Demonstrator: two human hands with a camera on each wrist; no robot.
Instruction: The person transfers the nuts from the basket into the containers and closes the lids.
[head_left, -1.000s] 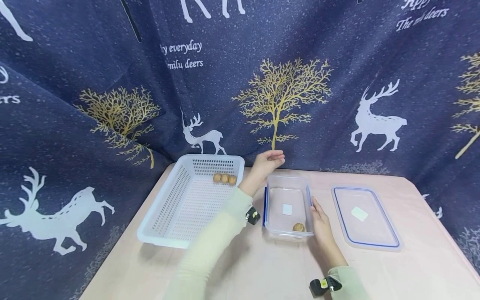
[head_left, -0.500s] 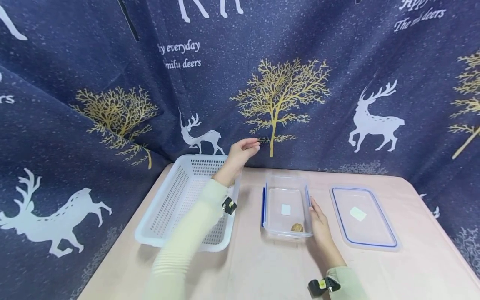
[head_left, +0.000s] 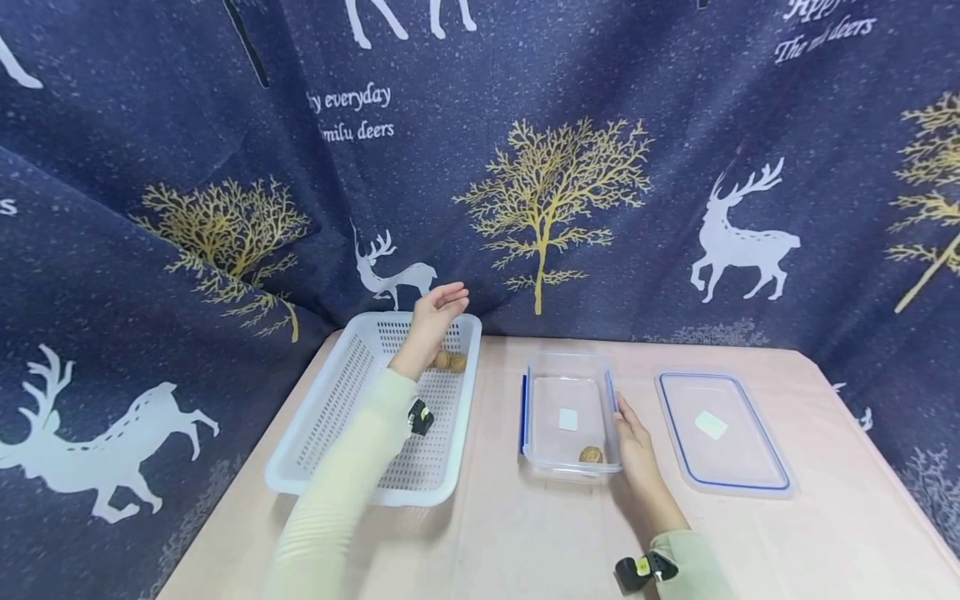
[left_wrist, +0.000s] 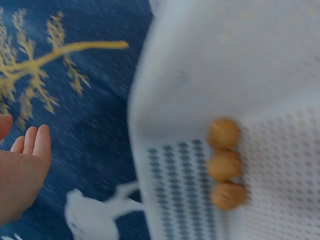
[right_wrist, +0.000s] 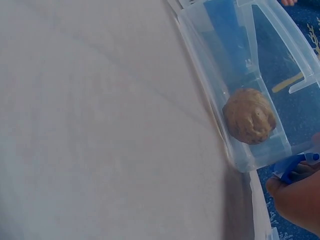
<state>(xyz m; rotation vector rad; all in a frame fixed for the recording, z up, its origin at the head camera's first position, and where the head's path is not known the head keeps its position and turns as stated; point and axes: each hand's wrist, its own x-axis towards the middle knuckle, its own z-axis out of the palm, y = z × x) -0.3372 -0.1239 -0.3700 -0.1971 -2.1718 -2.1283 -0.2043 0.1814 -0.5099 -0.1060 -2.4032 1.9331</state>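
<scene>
My left hand (head_left: 435, 323) is raised over the back of a white perforated plastic basket (head_left: 468, 417), fingers fairly straight and holding nothing. Three walnuts (left_wrist: 225, 164) lie in a row against the basket's back wall; in the head view the left hand and wrist hide part of this row. To the right stands a clear plastic food container (head_left: 551, 450) with blue side latches, its top uncovered. A single walnut (right_wrist: 249, 116) sits in its near right corner. My right hand (head_left: 637, 446) rests along the container's right wall with fingers extended, beside the blue latch (right_wrist: 290, 167).
A clear lid (head_left: 738, 454) with a blue seal and a pale label lies flat on the table, right of the container. The table (head_left: 525, 542) has a pale pink cover. Behind it hangs a dark blue curtain (head_left: 600, 75) printed with deer and trees.
My left hand has swung left, from behind the clear container to above the basket. The right hand stays at the container's side, and the walnut inside keeps its place.
</scene>
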